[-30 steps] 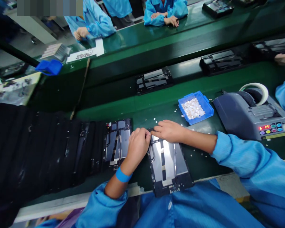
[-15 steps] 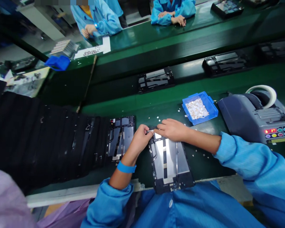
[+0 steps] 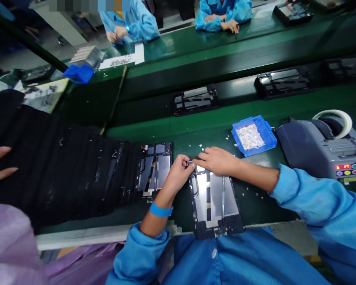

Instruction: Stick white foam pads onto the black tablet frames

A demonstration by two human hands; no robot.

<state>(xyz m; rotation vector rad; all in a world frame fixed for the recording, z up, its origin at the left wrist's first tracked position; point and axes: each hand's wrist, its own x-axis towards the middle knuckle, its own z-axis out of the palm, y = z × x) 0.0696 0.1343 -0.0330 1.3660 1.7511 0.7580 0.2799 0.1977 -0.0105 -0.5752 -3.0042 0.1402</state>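
Head view: held left hand [image 3: 178,174] and right hand [image 3: 221,160] together at the far left corner of the opened tablet [image 3: 216,200] on the green worktop [image 3: 255,209], bent the left fingers, laid the right ones over the far edge; could not tell either grip.

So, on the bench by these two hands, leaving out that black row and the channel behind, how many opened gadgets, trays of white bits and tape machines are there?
Opened gadgets: 2, counting the one beside the black row
Tray of white bits: 1
Tape machine: 1
Total: 4
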